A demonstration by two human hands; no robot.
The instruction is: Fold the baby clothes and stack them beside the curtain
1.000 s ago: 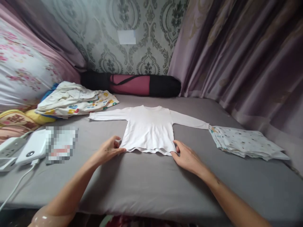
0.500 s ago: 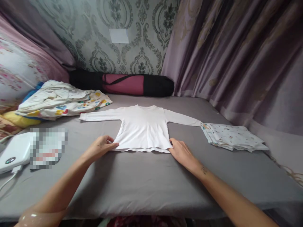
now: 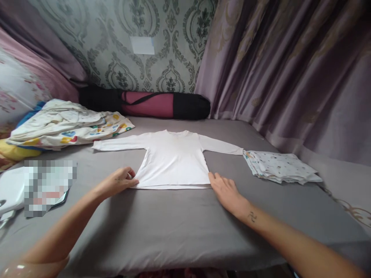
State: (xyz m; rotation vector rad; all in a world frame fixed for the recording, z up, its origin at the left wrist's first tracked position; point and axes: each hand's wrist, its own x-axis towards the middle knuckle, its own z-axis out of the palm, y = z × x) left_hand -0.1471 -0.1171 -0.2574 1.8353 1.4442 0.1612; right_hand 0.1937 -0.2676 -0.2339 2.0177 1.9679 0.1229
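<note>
A white long-sleeved shirt [image 3: 175, 160] lies flat on a grey sheet [image 3: 162, 231], its neck at the far side and both sleeves stretched out sideways. At the left corner of the hem, my left hand [image 3: 120, 182] pinches the fabric between thumb and fingers. My right hand [image 3: 224, 190] grips the right hem corner, its fingertips on the cloth and the thumb hidden. Between the hands the hem runs nearly straight, with the back layer showing a little below the front one.
Folded patterned clothes [image 3: 282, 166] touch the right cuff. A loose pile of printed cloth [image 3: 69, 125] lies back left. A black and maroon long bag [image 3: 147, 104] rests along the wall. Near left are a white power bank [image 3: 11, 189] and a blurred-out item [image 3: 49, 187].
My hands have moved slightly apart, drawing the hem wider. The wavy hem and the creases in the shirt's middle have smoothed out. The view has shifted a little.
</note>
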